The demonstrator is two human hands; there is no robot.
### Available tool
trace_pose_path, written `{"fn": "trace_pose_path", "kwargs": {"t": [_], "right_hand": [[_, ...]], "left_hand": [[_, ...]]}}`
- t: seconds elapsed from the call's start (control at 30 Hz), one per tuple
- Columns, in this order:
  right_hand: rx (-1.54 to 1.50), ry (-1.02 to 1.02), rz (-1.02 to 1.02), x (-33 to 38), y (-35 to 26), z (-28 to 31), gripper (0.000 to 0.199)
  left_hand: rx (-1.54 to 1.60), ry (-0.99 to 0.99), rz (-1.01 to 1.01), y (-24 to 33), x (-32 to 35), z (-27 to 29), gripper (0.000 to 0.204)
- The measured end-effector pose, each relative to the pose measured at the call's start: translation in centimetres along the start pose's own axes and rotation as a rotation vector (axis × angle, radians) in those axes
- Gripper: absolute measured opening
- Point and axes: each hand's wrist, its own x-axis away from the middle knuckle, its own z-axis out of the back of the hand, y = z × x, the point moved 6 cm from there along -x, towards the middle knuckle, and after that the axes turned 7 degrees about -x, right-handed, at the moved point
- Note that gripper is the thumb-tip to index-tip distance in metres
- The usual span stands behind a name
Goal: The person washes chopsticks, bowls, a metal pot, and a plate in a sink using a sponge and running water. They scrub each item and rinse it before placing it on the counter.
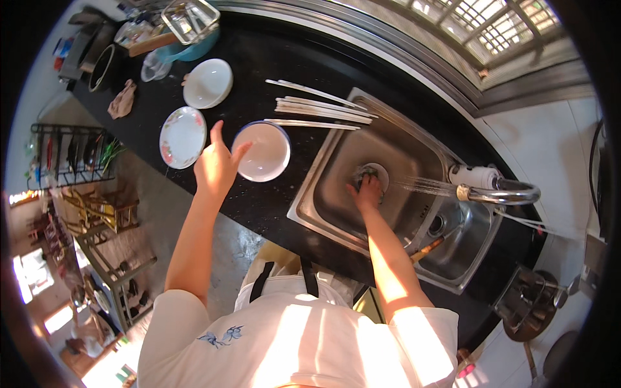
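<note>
My left hand [218, 165] hovers at the counter between a floral-edged white plate [183, 138] and a white bowl with a blue rim [264, 152]. Its index finger and thumb are spread apart with nothing between them, the thumb beside the bowl's rim. Down in the larger sink basin [394, 139], my right hand [369, 192] has its fingers bent over something dark inside a round, pale-rimmed thing [381, 173]. Whether that is a small dish or the drain, I cannot tell. Water runs from the curved faucet [501, 195] toward this hand.
Several pale chopsticks [317, 108] lie on the black counter, some tips over the sink's edge. Another white bowl [208, 84] stands farther back, near a crumpled cloth [122, 99] and a blue basin [200, 48]. A brown-handled tool [427, 249] rests across the smaller basin.
</note>
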Motion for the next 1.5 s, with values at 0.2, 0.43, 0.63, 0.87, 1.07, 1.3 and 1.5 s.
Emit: {"fn": "trace_pose_path", "kwargs": {"t": [0.2,0.43,0.63,0.87,1.07,1.3,1.5], "right_hand": [[-0.145,-0.115,0.082,0.0,1.2,0.7,0.041],[-0.479,-0.03,0.045,0.5,1.1,4.6,0.031],[-0.414,0.146,0.327,3.5,-3.7,13.3,0.032],[-0.475,0.214,0.338,5.0,-3.8,20.4,0.034],[-0.503,0.239,-0.048,4.6,0.6,17.7,0.041],[-0.54,0.393,-0.047,5.2,-1.7,20.7,0.026],[-0.86,0.213,-0.059,3.3,0.1,18.3,0.023]], "left_hand": [[0.681,-0.096,-0.358,10.8,4.8,0.4,0.017],[1.187,-0.885,-0.045,17.2,8.4,-18.6,0.026],[0.968,-0.808,0.215,20.5,10.0,-23.3,0.056],[1.248,-0.992,0.257,23.4,11.6,-24.8,0.05],[1.224,-0.925,0.169,24.4,13.7,-22.0,0.052],[1.19,-0.654,0.031,26.0,15.0,-21.7,0.05],[1.31,-0.6,0.036,27.4,14.6,-18.6,0.047]]}}
